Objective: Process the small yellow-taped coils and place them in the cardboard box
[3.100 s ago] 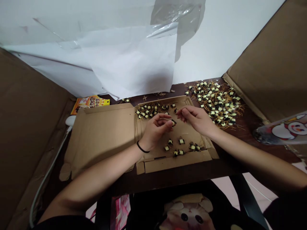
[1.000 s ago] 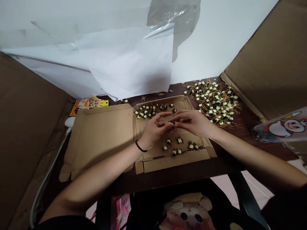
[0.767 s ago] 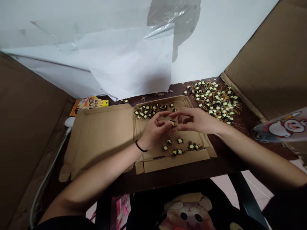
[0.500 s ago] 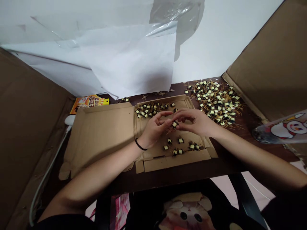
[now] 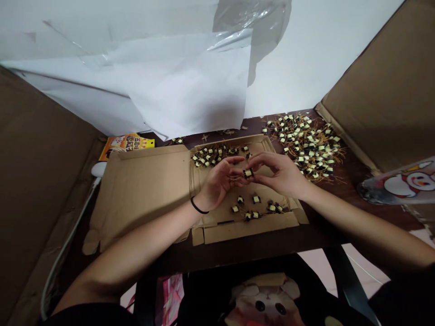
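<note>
My left hand [image 5: 219, 183] and my right hand [image 5: 277, 172] meet over the flat cardboard tray [image 5: 149, 190]. Between their fingertips is one small black-and-yellow component with thin wire leads [image 5: 248, 173]; both hands pinch it. Below the hands several loose components [image 5: 254, 206] lie on the tray's near part. A denser group of components [image 5: 212, 156] sits at the tray's far edge. A black band circles my left wrist.
A large pile of the same components with wire strands [image 5: 306, 142] lies on the dark table at the right. Cardboard walls [image 5: 384, 90] stand left and right, white paper [image 5: 190, 86] behind. A yellow packet [image 5: 127, 143] and a white cable [image 5: 73, 235] lie at left.
The right hand lifted away briefly, then came back to the component held at the left fingertips. Both hands now pinch it. The view shifted slightly.
</note>
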### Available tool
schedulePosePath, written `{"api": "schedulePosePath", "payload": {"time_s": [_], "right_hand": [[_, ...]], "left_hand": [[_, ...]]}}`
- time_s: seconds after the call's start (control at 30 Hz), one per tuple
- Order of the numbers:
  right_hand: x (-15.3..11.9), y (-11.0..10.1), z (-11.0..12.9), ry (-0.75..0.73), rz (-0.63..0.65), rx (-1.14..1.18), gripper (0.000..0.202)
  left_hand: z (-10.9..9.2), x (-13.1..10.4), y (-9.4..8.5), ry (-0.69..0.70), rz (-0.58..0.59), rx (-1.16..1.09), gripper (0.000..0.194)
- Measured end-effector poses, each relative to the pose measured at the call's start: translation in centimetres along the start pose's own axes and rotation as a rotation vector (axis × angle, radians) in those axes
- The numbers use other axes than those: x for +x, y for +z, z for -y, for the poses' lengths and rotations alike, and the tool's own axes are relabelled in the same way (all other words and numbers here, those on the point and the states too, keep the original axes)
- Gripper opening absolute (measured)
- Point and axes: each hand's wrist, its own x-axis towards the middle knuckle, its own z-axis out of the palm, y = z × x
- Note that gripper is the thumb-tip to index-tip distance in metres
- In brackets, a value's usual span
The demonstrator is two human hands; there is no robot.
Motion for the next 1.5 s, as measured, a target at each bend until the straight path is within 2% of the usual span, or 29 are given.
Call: {"api": "schedulePosePath", "payload": {"time_s": [0.07,0.17,0.3,0.53,1.0,1.33,1.5], "right_hand": [[-0.1,0.0,0.0,0.001,-0.031,0.002,0.01],[-0.2,0.3,-0.1,-0.006,-0.062,0.009,0.01],[-0.4,0.8,-0.3,-0.022,-0.097,0.028,0.012],[-0.7,1.5,-0.3,-0.069,-0.185,0.001,0.012],[-0.9,1.2,-0.2,-0.185,-0.208,-0.148,0.015],[-0.7,1.3,-0.1,-0.232,-0.226,-0.175,0.013],[-0.7,1.3,-0.1,-0.208,-0.234,-0.189,0.012]], "left_hand": [[0.1,0.0,-0.1,0.022,0.024,0.02,0.063],[0.1,-0.1,-0.1,0.047,0.043,0.09,0.054],[0.4,0.0,-0.1,0.104,0.026,0.17,0.04],[1.2,0.4,-0.4,0.181,0.011,0.193,0.029],[1.2,0.5,-0.5,0.265,-0.108,0.261,0.026],[1.4,0.4,-0.6,0.257,-0.106,0.276,0.026],[1.2,0.3,-0.5,0.251,-0.127,0.282,0.027]]}}
